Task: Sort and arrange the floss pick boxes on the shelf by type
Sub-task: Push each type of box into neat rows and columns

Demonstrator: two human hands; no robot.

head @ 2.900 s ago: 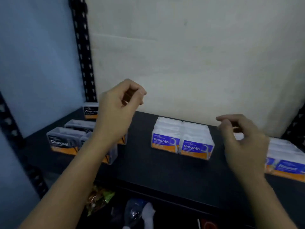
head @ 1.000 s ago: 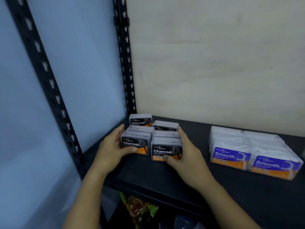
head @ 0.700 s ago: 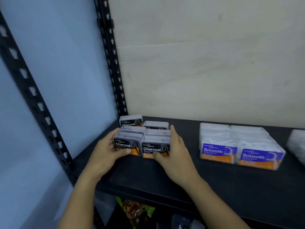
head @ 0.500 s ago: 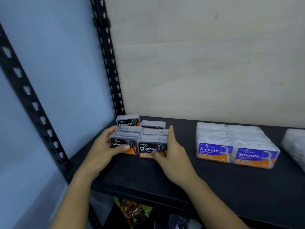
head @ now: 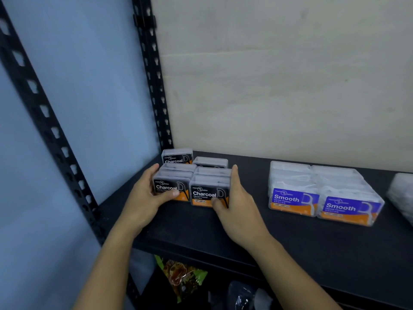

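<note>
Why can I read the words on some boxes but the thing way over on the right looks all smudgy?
In the head view, the Charcoal boxes and Smooth boxes sit near the middle, lit and sharp; the pale pack at the right edge is cut off, blurred and stretched by the wide lens.

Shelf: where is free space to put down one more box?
The black shelf is bare between the Charcoal boxes and the Smooth boxes, and along its front edge. The left corner is crowded: left hand and right hand press those boxes.
</note>
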